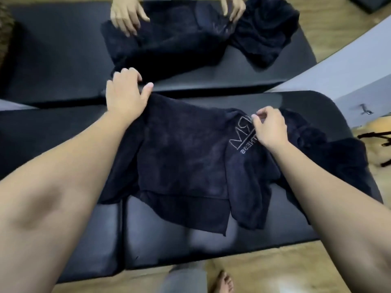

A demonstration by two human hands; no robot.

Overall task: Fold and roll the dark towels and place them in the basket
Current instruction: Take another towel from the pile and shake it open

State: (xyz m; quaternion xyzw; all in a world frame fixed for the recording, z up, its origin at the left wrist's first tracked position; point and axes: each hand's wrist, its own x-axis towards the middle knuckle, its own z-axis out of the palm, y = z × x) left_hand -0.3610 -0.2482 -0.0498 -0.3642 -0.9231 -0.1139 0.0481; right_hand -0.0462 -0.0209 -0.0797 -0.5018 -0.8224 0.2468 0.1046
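Your right hand (268, 130) is covering part of the stitched lettering on the dark towel (182, 161), so only a large outlined "M", part of another big letter, and the ending "ESS" of a smaller word are showing, all reading upside down from where you are standing. The rest of the writing is lying hidden under your knuckles. Your right thumb and forefinger are pinching a fold of the towel's far edge, with the other fingers curling in behind them.

Your left hand (124, 92) is gripping the towel's far left corner, fingers bending over the edge and thumb sticking out to the right. The towel is lying spread on the black padded bench (232, 242) in front of you, its near edge hanging over the seam and its right end bunching into a heap whose folds are too dark to separate.

Beyond the bench a mirror (53, 60) is repeating the scene: reflected hands (127, 15) are being cut off by the top edge. The whole view is blurring slightly. No basket is showing. Your bare foot (225, 281) is standing on the wooden floor (275, 271).
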